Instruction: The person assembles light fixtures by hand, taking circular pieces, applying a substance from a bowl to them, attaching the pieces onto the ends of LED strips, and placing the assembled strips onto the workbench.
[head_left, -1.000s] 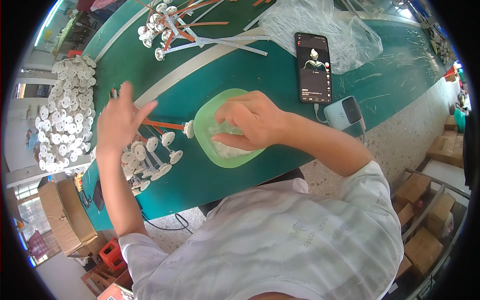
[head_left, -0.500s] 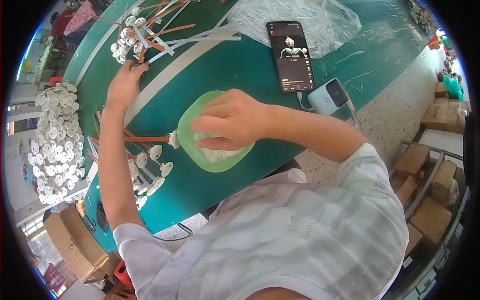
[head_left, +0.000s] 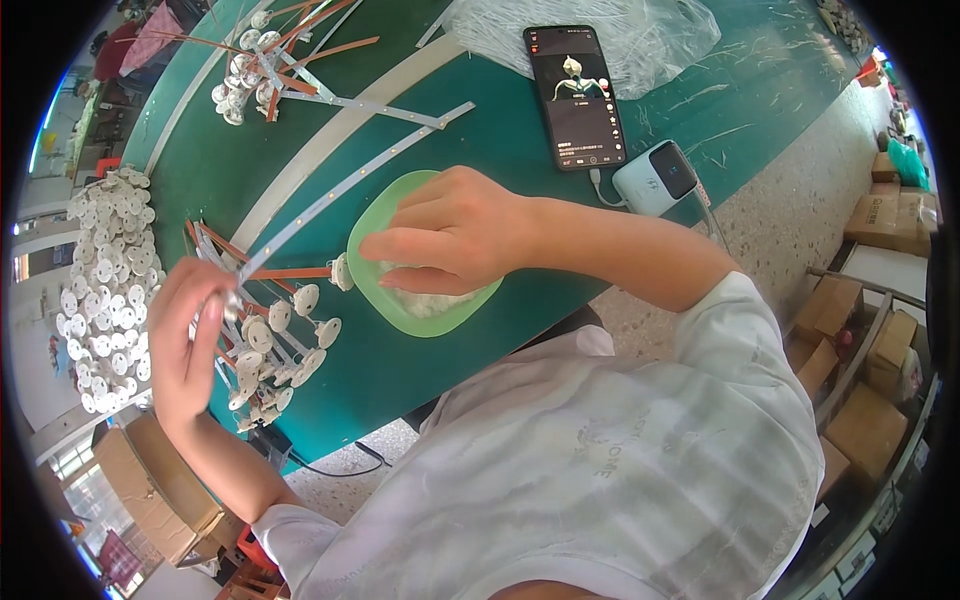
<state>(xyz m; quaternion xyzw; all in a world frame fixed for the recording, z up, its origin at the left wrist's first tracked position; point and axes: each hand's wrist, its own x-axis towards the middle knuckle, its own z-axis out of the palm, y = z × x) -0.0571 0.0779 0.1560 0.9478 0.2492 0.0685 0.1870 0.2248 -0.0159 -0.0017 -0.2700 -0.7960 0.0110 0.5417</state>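
Note:
My left hand [head_left: 190,335] is closed on the end of a narrow white LED strip [head_left: 350,184], which slants up to the right over the table. A small shiny piece shows at the gripped end. My right hand [head_left: 455,228] reaches over a green bowl [head_left: 365,225] with its fingers bent together inside the rim. Small white bits [head_left: 430,300] lie in the bowl; whatever the fingertips hold is hidden. Beside the bowl and near my left hand lies a bunch of strips with round white caps [head_left: 300,345]. Another pile of strips with round silvery-white ends [head_left: 250,75] lies farther off.
A phone [head_left: 575,100] lies on the green table, with a cable to a white power bank [head_left: 655,178]. Behind the phone is a clear plastic bag [head_left: 660,40]. Many white round parts [head_left: 110,290] are heaped at the left. Cardboard boxes [head_left: 865,435] stand at the right.
My left hand has drawn back from the far pile toward the near bunch, now carrying an LED strip. My right hand stays at the bowl, its fingers still bent.

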